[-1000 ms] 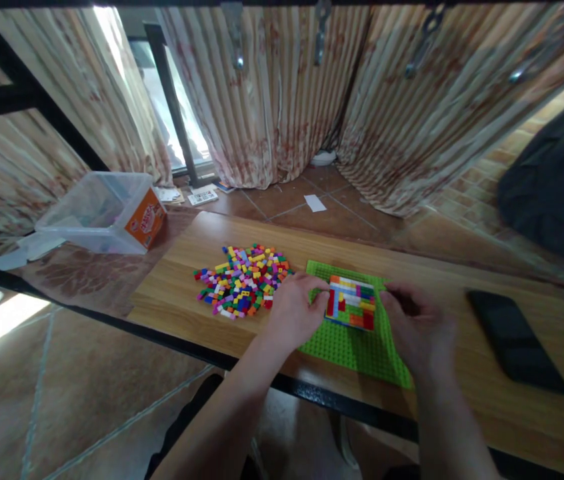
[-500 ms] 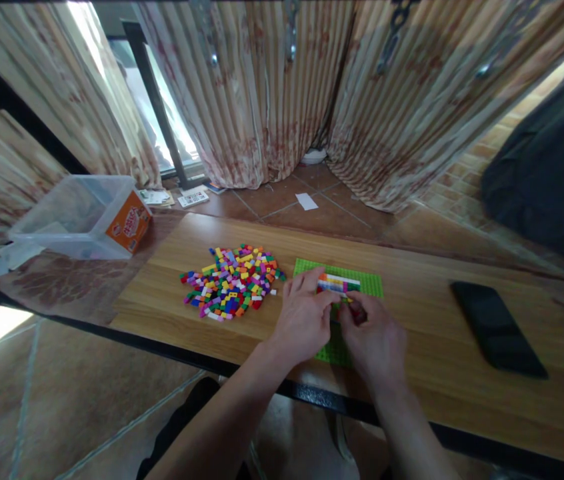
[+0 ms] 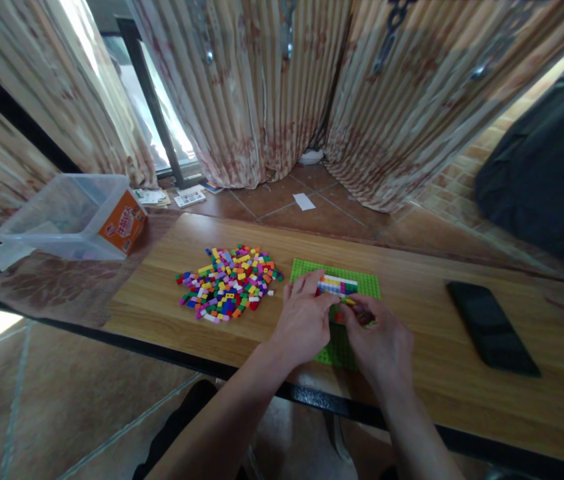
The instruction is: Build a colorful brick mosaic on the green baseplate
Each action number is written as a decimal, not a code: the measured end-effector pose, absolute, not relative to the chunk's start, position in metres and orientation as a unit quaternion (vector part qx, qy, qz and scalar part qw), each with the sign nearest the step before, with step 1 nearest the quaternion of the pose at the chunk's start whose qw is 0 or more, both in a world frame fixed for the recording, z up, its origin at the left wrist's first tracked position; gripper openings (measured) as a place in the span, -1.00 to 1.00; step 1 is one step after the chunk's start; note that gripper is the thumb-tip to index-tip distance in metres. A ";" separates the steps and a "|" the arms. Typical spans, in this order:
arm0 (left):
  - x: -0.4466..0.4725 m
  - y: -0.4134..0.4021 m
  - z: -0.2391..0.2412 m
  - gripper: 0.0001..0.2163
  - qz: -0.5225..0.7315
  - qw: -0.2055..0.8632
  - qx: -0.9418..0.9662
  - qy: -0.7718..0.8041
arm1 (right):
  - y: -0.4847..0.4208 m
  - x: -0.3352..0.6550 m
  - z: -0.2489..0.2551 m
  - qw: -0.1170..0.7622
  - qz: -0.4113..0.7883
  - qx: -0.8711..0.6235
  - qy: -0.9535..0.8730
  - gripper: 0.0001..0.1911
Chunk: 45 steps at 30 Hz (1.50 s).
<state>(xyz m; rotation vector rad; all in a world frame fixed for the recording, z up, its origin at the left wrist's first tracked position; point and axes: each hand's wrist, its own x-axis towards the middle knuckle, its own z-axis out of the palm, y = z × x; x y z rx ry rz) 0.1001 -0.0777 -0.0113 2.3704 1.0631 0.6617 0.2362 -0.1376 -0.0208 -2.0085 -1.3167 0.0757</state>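
Observation:
A green studded baseplate (image 3: pixel 366 277) lies on the wooden table, with rows of coloured toy bricks (image 3: pixel 338 284) built up on it, white along the far side. My left hand (image 3: pixel 305 317) rests over the plate's left part, fingers stretched past the built rows and thumb apart, reaching toward the right hand. Between thumb and fingers, my right hand (image 3: pixel 381 339) pinches a small yellow brick (image 3: pixel 349 302) low over the near side of the rows. Fingers partly hide the bricks beneath, and whether the yellow brick touches them I cannot tell.
A pile of loose multicoloured bricks (image 3: pixel 229 283) spreads left of the plate. To the right lies a black phone (image 3: pixel 492 328). Beyond the table's left end stands a clear plastic box (image 3: pixel 69 213) with an orange label. Curtains (image 3: pixel 262 100) hang behind the table.
My right hand has shifted slightly right, its fingers opening a little more view of the bricks beneath. My left hand stays on the plate. The whole view has moved slightly.

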 end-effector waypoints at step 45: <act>0.117 -0.082 -0.012 -0.93 0.370 0.215 0.784 0.450 | -0.121 0.257 -0.028 0.609 0.211 -0.707 -0.292 -0.72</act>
